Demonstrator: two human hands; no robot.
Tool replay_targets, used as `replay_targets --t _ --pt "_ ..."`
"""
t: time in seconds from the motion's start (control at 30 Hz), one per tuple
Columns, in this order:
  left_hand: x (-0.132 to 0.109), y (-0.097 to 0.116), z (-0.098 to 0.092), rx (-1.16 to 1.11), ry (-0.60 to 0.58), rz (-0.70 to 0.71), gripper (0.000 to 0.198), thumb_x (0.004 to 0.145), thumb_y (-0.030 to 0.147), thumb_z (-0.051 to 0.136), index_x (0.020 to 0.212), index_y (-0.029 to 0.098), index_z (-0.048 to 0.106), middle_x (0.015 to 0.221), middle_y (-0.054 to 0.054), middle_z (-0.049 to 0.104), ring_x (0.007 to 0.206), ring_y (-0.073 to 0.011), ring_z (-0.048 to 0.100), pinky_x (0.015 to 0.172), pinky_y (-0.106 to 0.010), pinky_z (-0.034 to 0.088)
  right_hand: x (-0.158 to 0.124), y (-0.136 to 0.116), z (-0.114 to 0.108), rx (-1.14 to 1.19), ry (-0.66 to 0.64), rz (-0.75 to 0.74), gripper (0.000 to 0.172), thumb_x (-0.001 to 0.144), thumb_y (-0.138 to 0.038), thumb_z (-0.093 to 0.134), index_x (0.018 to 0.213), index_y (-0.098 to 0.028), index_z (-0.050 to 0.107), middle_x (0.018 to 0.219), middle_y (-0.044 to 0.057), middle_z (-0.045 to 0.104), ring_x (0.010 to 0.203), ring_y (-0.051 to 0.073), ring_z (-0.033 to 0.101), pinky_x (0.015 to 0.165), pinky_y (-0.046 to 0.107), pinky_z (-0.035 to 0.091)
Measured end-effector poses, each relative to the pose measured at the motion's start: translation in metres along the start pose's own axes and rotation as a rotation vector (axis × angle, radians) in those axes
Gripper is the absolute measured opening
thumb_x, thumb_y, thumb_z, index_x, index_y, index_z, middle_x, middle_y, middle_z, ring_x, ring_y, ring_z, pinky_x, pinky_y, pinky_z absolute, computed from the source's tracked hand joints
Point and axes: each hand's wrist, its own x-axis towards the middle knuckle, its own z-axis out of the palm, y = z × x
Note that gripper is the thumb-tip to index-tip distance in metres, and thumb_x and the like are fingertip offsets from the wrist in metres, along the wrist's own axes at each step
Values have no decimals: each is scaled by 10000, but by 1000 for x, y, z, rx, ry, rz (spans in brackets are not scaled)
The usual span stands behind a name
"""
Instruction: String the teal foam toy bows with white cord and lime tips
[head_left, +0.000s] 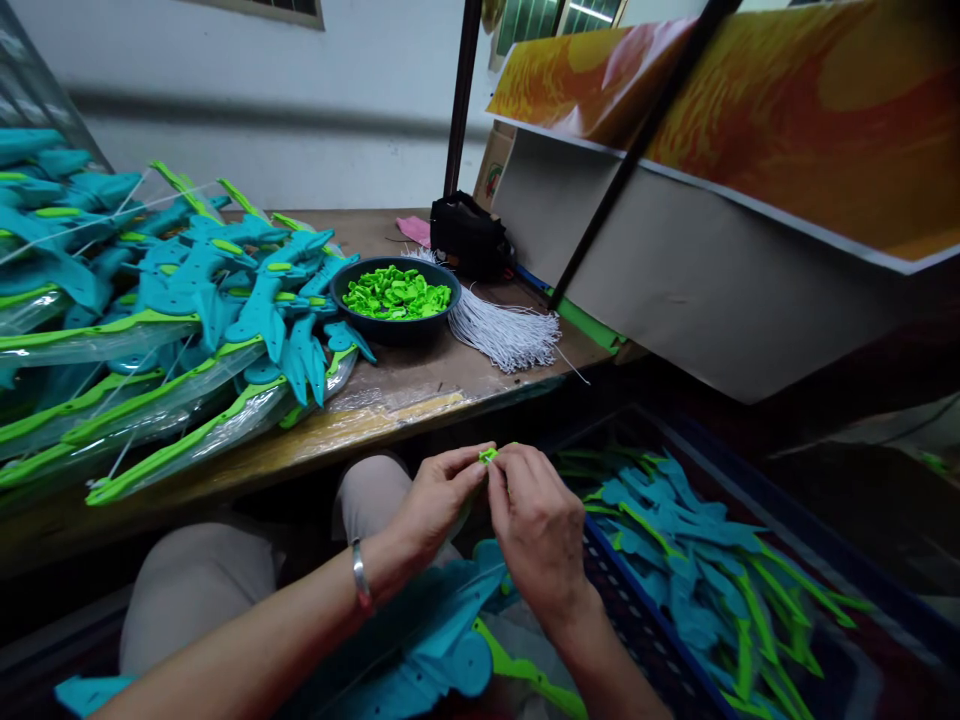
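Both hands are meeting just above the person's lap, fingertips pinched narrowly together around a small green clip. The left hand is gripping it from one side between thumb and forefinger; the right hand is closing on it from the other, fingers curled tight. A metal bangle is circling the left wrist.

Just below the clip, a teal toy blade with a green edge is lying across the lap. To the right of the clip, a dark blue crate is holding a heap of teal and green blades, seemingly those already handled. Beyond the clip, on the wooden bench, a black bowl is sitting nearly full of the same green clips. A bundle of white strings is lying just right of the bowl. Far left of the clip, a large pile of teal blades in clear sleeves is covering the bench.

Judging by the full bowl and the big pile, much work appears to remain; the crate is partly filled.
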Motion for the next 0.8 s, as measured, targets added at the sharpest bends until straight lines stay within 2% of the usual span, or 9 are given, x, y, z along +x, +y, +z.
replay_targets --t 0.13,0.27,0.4,0.47,0.53,0.6,0.67,0.73,0.8 --pt "-1 0 5 -94 102 -51 606 545 520 951 1025 177 817 1080 -124 773 1086 -284 658 979 -352 471 -4 2 4 29 21 3 168 1045 -162 479 935 -149 605 1004 92 609 884 208 613 792 318 483" --pt "2 1 9 -183 152 -78 624 429 495 994 914 144 821 964 -110 776 962 -223 662 873 -284 484 -7 4 7 66 9 19 190 1059 -198 472 923 -158 599 967 77 604 864 200 615 775 312 487" --pt "4 0 11 -240 186 -100 589 377 437 1013 832 133 797 850 -70 756 787 -159 637 747 -250 468 -8 9 9 178 12 68 238 1071 -264 450 901 -180 594 910 52 616 824 185 627 764 306 502" --pt "4 -1 12 -253 200 -114 570 371 428 1008 799 130 779 775 -49 729 717 -149 617 696 -254 448 -10 15 11 295 0 176 210 1044 -334 503 925 -197 608 881 37 643 776 174 646 720 288 519" --pt "5 -1 12 -264 199 -121 539 373 409 993 768 126 761 725 -38 702 679 -148 599 672 -262 432 -13 23 15 450 -56 353 223 974 -431 598 970 -209 619 876 33 681 736 174 676 666 269 544" --pt "8 -2 10 -265 194 -142 502 370 371 969 746 122 749 683 -28 676 639 -137 567 640 -260 403 -15 29 21 629 -117 530 352 871 -523 685 1003 -208 605 906 54 712 755 197 714 647 264 579" --pt "13 -3 7 -285 167 -200 443 377 297 929 734 115 742 668 -23 661 622 -127 546 628 -253 392 -16 30 25 750 -156 646 478 762 -586 744 1000 -201 590 916 79 726 776 226 733 639 267 603" --pt "18 -2 3 -317 117 -273 343 415 205 852 722 112 731 670 -26 654 632 -132 558 658 -253 424 -15 27 26 748 -150 709 531 688 -607 762 988 -202 595 874 73 727 737 225 727 615 257 603" --pt "23 0 0 -336 56 -323 224 470 145 754 686 111 706 653 -34 636 622 -143 566 677 -269 456 -12 21 27 701 -132 733 532 674 -609 747 998 -209 610 829 51 721 689 208 710 605 245 598"
